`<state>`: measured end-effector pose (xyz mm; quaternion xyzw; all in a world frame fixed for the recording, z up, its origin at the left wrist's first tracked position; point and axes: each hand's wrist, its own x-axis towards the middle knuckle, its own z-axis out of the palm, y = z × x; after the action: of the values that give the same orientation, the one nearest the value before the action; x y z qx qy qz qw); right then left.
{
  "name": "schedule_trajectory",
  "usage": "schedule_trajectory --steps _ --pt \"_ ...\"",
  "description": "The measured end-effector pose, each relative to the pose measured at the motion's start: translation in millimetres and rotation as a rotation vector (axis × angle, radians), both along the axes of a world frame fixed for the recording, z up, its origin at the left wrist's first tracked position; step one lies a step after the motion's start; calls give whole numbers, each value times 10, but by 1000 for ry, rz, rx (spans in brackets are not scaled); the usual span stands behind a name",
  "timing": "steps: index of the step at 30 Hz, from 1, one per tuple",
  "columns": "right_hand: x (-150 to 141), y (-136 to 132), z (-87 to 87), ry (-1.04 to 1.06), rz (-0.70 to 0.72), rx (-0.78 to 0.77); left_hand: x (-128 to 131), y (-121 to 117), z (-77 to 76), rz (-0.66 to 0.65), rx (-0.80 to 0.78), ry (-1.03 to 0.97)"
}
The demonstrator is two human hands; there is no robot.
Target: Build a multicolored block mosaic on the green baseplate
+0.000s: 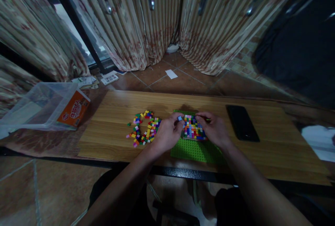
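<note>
A green baseplate lies on the table, with a block of many-coloured toy bricks built up on its far half. My left hand is closed, pinching a light blue toy brick between thumb and forefinger at the block's left edge. At the block's far right corner is my right hand, its fingers curled and pressed together; whatever they grip is too small and dark to make out. Loose toy bricks lie in a scattered pile just left of my left hand, which hides part of them.
The wooden table carries a black phone right of the baseplate. A clear plastic bin with an orange label stands beyond the table's left end. Curtains hang behind, and a white paper lies on the tiled floor.
</note>
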<state>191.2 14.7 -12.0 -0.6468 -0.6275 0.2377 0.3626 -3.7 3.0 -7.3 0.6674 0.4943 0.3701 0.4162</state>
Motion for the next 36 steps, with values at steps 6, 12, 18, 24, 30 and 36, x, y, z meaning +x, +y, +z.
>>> schedule_trajectory --steps 6,12,18,24,30,36 --pt "4 23 16 88 -5 -66 -2 4 4 10 8 6" --pt "-11 39 26 96 -3 -137 3 5 48 83 -3 -58" --pt "-24 59 24 145 24 -115 28 54 -5 138 -65 -213" --pt "7 35 -19 156 25 -120 87 81 -126 150 -50 -304" --pt "51 -19 36 122 3 16 99 72 -139 125 6 -291" --pt "63 -24 55 81 31 103 143 100 -183 126 85 -205"
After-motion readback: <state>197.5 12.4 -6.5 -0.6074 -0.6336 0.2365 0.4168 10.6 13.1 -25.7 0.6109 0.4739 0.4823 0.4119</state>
